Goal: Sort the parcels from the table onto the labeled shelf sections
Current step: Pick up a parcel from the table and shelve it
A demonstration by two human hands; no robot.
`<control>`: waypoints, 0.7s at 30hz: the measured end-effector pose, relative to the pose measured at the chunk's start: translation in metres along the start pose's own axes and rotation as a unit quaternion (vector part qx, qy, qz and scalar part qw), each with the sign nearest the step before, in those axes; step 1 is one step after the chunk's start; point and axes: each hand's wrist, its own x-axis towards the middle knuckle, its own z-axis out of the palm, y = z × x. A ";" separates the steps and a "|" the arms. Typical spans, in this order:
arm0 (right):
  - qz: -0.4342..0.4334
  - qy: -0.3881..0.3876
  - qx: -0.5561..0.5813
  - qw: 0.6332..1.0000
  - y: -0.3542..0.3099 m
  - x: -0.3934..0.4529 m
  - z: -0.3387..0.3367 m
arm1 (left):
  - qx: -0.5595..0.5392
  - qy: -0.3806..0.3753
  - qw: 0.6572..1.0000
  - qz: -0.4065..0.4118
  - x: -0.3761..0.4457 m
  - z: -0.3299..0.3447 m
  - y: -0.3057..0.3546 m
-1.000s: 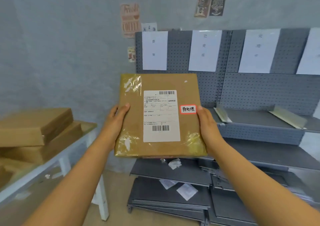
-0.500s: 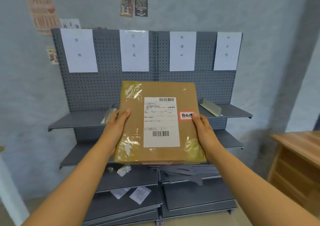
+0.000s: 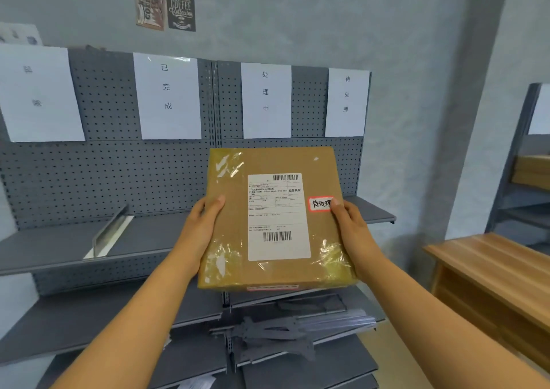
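Parcel [image 3: 275,219] marked 待处理 is gripped at both edges by left hand [image 3: 202,227] and right hand [image 3: 352,229]; misreading the 待处理 sign [image 3: 346,101] could send it to the neighbouring section

You hold a flat brown cardboard parcel [image 3: 276,219] upright before the grey perforated metal shelf unit [image 3: 104,174], your left hand [image 3: 202,227] gripping its left edge, your right hand [image 3: 351,227] its right, thumb beside the red-bordered handwritten sticker [image 3: 320,203]; four white paper section labels [image 3: 168,96] hang above.
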 end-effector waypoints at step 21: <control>0.061 -0.025 -0.017 0.998 0.065 0.242 -0.251 | 0.026 0.022 0.999 -0.041 0.107 0.306 -0.072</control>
